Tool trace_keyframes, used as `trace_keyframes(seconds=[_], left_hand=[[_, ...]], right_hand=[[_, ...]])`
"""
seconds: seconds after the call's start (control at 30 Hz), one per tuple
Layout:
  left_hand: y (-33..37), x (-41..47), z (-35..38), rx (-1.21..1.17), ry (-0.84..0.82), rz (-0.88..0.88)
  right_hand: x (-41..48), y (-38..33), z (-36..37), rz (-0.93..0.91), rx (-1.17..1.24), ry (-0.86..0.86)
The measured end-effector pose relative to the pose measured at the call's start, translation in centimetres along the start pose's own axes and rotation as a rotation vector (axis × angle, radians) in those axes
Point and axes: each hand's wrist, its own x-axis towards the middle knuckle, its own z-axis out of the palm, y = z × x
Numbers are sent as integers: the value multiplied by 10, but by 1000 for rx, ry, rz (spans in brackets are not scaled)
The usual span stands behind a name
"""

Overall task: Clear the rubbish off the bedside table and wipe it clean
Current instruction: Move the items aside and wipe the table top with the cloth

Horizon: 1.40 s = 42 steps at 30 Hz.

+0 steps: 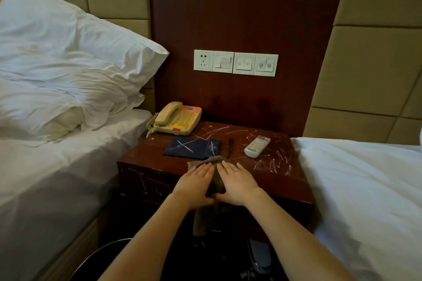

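A dark red bedside table (274, 173) stands between two beds, its top streaked with white marks. A brown cloth (215, 159) lies on its front edge and hangs down the front. My left hand (196, 185) and my right hand (237, 183) press flat on the cloth side by side, thumbs pinching it underneath. Behind the cloth lie a dark blue folder (191, 147) with a white cross on it, a black pen (230, 147) and a white remote control (257, 146). A beige telephone (175, 118) sits at the back left corner.
White beds flank the table, the left one (57, 162) with pillows (64, 59). A switch and socket panel (236, 63) is on the wooden wall above. A dark bin with a metal rim (107, 248) stands on the floor at lower left.
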Motion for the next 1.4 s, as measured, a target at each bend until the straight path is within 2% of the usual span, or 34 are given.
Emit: trace_keyframes(seconds=[0.3,0.53,0.9,1.2,1.4], left_hand=[[-20,4,2,-21,25,-3],[-49,0,-7,-22,-28,-8],[-109,-13,2,47,63,-49],[-97,-13,9,84,80,-52],[-57,-3,7,71,90,0]], right_hand=[[17,-27,-10,18,-161,7],[30,-36,-14,-18,-69,16],[86,-88,-7,11,-49,93],[70,-82,-1,14,-44,113],[36,-54,1,60,-67,97]])
